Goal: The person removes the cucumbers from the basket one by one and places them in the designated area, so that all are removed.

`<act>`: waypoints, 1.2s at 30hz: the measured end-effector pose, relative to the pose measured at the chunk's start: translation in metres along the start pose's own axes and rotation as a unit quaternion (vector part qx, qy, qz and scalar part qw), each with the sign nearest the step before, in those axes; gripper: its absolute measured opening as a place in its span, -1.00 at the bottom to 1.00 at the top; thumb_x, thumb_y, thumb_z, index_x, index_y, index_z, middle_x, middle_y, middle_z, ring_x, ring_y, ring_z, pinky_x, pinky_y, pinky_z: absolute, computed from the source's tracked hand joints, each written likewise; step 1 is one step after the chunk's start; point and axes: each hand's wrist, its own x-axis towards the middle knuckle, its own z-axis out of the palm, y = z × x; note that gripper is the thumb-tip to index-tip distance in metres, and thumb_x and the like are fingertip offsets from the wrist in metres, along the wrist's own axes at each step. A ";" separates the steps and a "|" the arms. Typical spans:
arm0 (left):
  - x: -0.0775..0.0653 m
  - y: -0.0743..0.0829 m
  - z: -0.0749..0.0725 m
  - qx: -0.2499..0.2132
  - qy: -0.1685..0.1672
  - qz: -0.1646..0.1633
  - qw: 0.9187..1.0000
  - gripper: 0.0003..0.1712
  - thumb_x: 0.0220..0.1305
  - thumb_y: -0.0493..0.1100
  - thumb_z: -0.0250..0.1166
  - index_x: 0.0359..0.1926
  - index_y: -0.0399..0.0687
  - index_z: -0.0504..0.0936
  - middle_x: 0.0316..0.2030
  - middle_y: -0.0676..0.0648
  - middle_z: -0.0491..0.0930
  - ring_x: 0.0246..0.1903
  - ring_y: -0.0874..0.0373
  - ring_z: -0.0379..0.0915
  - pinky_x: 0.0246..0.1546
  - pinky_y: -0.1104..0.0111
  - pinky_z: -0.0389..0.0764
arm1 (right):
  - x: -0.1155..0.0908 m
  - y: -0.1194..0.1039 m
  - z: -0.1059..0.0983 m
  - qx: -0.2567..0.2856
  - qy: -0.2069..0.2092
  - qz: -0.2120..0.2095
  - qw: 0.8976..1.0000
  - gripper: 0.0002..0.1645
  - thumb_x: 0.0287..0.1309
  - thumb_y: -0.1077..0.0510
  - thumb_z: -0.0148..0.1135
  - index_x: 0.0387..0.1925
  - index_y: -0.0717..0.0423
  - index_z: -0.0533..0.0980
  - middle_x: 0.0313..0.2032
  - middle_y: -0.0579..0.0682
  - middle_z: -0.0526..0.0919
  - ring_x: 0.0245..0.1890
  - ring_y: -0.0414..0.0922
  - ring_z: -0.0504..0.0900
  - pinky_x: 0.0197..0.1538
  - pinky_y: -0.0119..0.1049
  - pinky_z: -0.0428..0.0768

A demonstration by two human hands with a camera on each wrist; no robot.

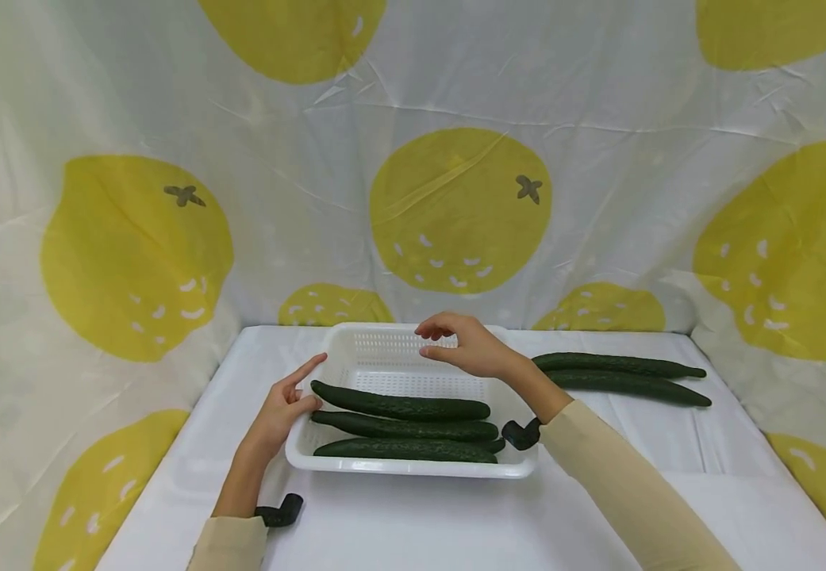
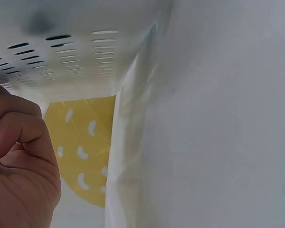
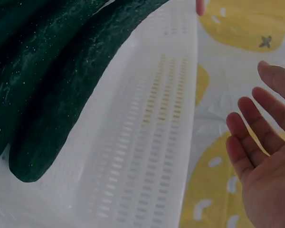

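Observation:
A white perforated plastic basket (image 1: 413, 468) stands on the table with several long dark green cucumbers (image 1: 413, 428) lying side by side in its near half. At the basket's left rim, my left hand (image 1: 280, 412) holds on with the thumb at the edge and the index finger stretched along it. Its other fingers are curled beside the slotted wall in the left wrist view. Over the far right part of the basket hovers my right hand (image 1: 466, 345), fingers loosely bent and apart, palm bare in the right wrist view. Two more cucumbers (image 1: 627, 365) lie on the table right of the basket.
White cloth covers the table (image 1: 413, 523). Behind and at both sides hangs a pale curtain (image 1: 598, 198) printed with yellow fruit. A black wrist mount (image 1: 280, 510) sits on the left wrist, another (image 1: 522, 434) on the right.

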 end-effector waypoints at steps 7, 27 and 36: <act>-0.001 0.008 -0.008 0.053 -0.016 -0.021 0.998 -0.13 0.26 -0.35 0.32 0.55 0.20 0.32 -0.71 0.15 0.15 -0.74 0.34 0.02 -0.73 0.44 0.18 | 0.005 0.006 0.022 0.025 -0.049 0.024 0.998 -0.51 0.39 0.02 0.30 0.27 0.07 0.53 0.16 0.02 0.63 0.13 0.04 0.60 0.26 -0.02 0.54; -0.004 0.010 -0.017 0.077 -0.045 -0.027 0.996 -0.17 0.34 -0.10 0.41 0.56 0.31 0.30 -0.61 0.10 0.25 -0.66 0.33 0.15 -0.67 0.40 0.32 | 0.002 0.024 0.056 -0.014 -0.191 0.065 0.979 -0.39 0.38 -0.05 0.31 0.33 0.13 0.49 0.24 0.16 0.60 0.18 0.06 0.61 0.24 -0.01 0.56; -0.004 0.010 -0.015 0.087 -0.038 -0.025 0.995 -0.19 0.35 -0.09 0.41 0.55 0.31 0.31 -0.64 0.11 0.26 -0.70 0.33 0.11 -0.69 0.40 0.31 | 0.000 0.029 0.063 -0.036 -0.230 0.093 0.968 -0.45 0.38 -0.17 0.28 0.31 -0.12 0.51 0.18 -0.09 0.64 0.19 -0.11 0.60 0.23 -0.17 0.56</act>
